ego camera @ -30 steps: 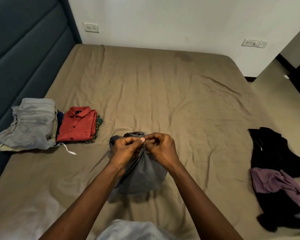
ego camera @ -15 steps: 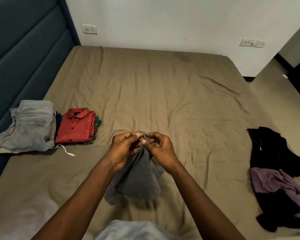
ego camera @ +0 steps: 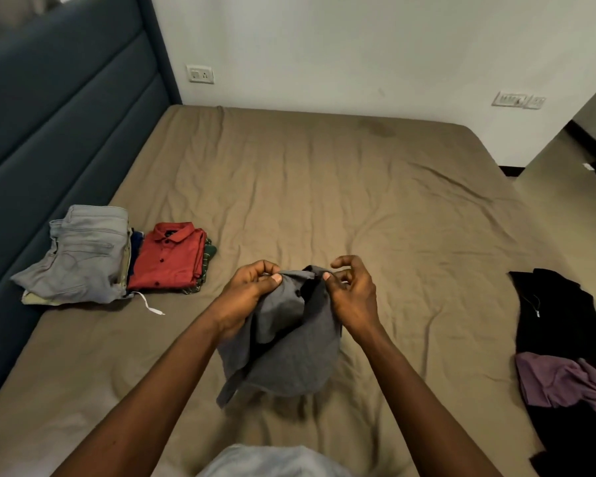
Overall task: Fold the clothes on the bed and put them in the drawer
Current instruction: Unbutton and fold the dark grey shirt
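As I read them, the left hand [ego camera: 252, 290] and right hand [ego camera: 353, 297] each pinch the top edge of a crumpled dark grey fabric shirt [ego camera: 289, 352], which hangs between them over the wrinkled olive-brown bed sheet [ego camera: 324, 201]; a folded red button-up shirt [ego camera: 167, 261] lies far left.

Black garment [ego camera: 561, 325] and purple garment [ego camera: 565, 383], right of grey shirt [ego camera: 289, 356]: both cut by frame edge. Left of grey shirt, green-striped cloth [ego camera: 207, 266] mostly hidden under red shirt [ego camera: 167, 259]; kind unclear.
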Tool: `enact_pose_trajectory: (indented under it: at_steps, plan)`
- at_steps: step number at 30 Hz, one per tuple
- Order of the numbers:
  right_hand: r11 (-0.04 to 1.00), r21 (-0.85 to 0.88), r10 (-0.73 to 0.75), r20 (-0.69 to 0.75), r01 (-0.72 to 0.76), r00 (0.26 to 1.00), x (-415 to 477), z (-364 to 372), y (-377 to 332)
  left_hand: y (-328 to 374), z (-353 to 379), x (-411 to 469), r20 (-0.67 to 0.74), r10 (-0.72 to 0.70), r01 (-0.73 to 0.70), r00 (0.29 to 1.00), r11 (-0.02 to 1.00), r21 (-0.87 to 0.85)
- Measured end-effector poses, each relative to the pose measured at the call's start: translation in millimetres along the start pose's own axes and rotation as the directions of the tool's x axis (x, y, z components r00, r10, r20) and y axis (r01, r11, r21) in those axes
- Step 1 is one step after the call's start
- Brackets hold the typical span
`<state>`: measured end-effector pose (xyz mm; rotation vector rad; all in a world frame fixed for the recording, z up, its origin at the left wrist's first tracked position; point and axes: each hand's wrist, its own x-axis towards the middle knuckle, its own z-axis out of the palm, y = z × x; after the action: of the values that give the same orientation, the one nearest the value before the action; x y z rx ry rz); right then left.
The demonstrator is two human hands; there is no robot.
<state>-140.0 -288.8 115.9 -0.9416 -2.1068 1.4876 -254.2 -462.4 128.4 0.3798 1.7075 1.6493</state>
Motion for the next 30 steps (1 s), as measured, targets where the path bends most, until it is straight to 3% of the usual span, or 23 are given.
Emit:
enact_pose_trajectory:
  at_steps: [3, 5, 8, 11, 14, 17, 19, 21, 26, 30]
  plan:
    - [0.998, -0.017, -0.052, 0.069, 0.053, 0.996, -5.1, 8.9, -5.7, 6.6, 4.5, -1.6, 0.018, -0.027, 0.029, 0.999, 0.993, -0.117]
    - [0.993, 0.111, 0.005, 0.207, -0.029, 0.978, -11.4, 16.6, -10.0, 8.4, 8.5, -1.7, 0.002, 0.021, -0.021, 1.000, 0.988, -0.152]
    - [0.903, 0.335, 0.139, 0.364, -0.268, 0.921, -20.0, 19.2, -17.2, 6.7, 13.0, -3.5, -0.031, 0.108, -0.111, 0.994, 0.984, -0.138]
    - [0.881, 0.392, 0.109, 0.378, -0.266, 0.919, -25.2, 21.6, -7.7, 3.9, 18.2, -6.9, -0.060, 0.145, -0.149, 0.988, 0.987, -0.054]
    - [0.869, 0.432, 0.107, 0.313, -0.242, 0.944, -25.9, 24.0, -0.5, -2.6, 17.4, -8.2, -0.104, 0.222, -0.195, 0.969, 0.955, 0.222]
    - [0.816, 0.502, 0.158, 0.284, -0.287, 0.946, -25.7, 26.1, 4.4, -17.4, 19.1, -16.8, -0.093, 0.329, -0.217, 0.940, 0.784, 0.581]
    - [0.817, 0.495, 0.181, 0.269, -0.296, 0.946, -25.8, 26.6, 8.0, -26.3, 28.0, -23.8, -0.178, 0.438, -0.208, 0.881, 0.696, 0.687]
    - [0.851, 0.445, 0.189, 0.237, -0.279, 0.953, -26.7, 30.7, 13.9, -30.7, 37.4, -28.0, -0.270, 0.512, -0.219, 0.815, 0.704, 0.675]
    - [0.825, 0.457, 0.256, 0.221, -0.332, 0.941, -29.7, 37.9, 20.5, -30.7, 50.7, -23.7, -0.327, 0.279, -0.108, 0.903, 0.883, 0.457]
    - [0.799, 0.471, 0.196, 0.383, -0.373, 0.903, -28.4, 31.2, 10.5, -35.2, 45.9, -19.9, -0.381, 0.235, -0.061, 0.894, 0.907, 0.418]
